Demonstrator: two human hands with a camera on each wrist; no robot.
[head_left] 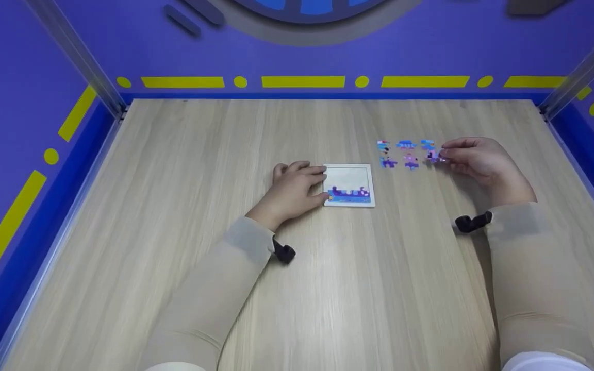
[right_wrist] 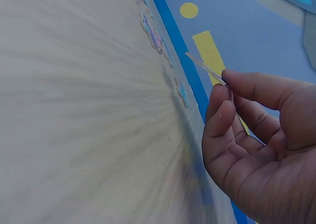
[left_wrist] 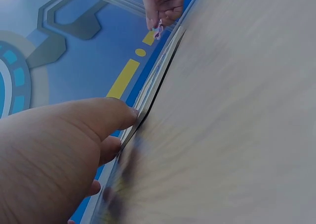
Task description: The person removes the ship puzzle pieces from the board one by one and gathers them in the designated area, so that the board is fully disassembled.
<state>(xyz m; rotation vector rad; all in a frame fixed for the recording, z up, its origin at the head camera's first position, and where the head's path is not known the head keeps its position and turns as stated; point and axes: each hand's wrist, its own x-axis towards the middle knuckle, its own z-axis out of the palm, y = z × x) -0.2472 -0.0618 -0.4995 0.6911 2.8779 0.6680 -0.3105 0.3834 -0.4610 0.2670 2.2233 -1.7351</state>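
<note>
My right hand (head_left: 477, 157) pinches a purple and pink jigsaw piece (head_left: 435, 156) between thumb and fingertips, lifted off the table in the right wrist view. Edge-on there, the piece (right_wrist: 205, 68) looks thin and flat. A white square puzzle tray (head_left: 349, 204) lies in the middle of the table, its lower part filled with a joined blue and purple strip. At the tray's left side, my left hand (head_left: 294, 191) rests with its thumb and fingertips against the border. The left wrist view shows the thumb (left_wrist: 118, 114) touching the tray's edge.
Several loose jigsaw pieces, among them a blue one (head_left: 406, 145) and a pink one (head_left: 410, 161), lie in two rows right of the tray. Blue walls (head_left: 297, 62) with yellow marks enclose the wooden table (head_left: 369, 288) at the back and sides.
</note>
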